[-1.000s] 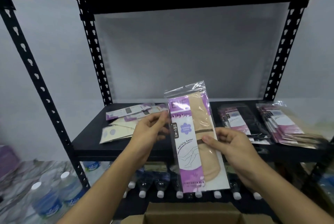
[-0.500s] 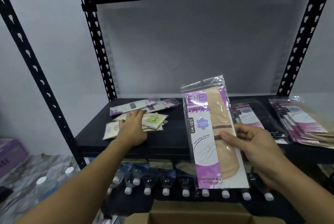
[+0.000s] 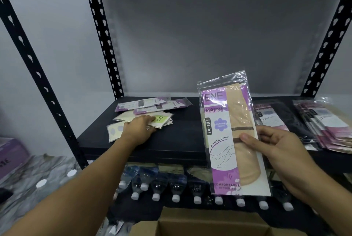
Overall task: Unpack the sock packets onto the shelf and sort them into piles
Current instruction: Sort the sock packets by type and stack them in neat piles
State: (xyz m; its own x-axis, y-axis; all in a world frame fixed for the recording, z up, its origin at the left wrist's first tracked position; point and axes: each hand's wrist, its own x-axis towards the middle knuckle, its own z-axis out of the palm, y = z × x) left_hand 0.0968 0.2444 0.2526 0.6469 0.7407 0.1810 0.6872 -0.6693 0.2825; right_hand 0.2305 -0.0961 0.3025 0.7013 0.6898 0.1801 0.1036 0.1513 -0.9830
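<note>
My right hand (image 3: 282,148) pinches a clear sock packet (image 3: 232,136) by its right edge and holds it upright in front of the black shelf (image 3: 182,140). The packet has a purple and white card and a beige sock inside. My left hand (image 3: 139,129) lies on a loose pile of pale sock packets (image 3: 144,113) at the shelf's left, its fingers resting on one with a green label (image 3: 160,118). A pile of packets with black socks (image 3: 276,119) and a stack of purple-carded packets (image 3: 327,127) lie at the shelf's right.
An open cardboard box (image 3: 209,224) stands at the bottom edge below my hands. Several water bottles (image 3: 177,188) with white caps lie on the level under the shelf. Perforated black uprights (image 3: 106,45) frame the shelf. A purple box (image 3: 9,155) sits at far left.
My left hand let go of the held packet and moved left onto the pale pile. My right hand has carried the packet a little to the right.
</note>
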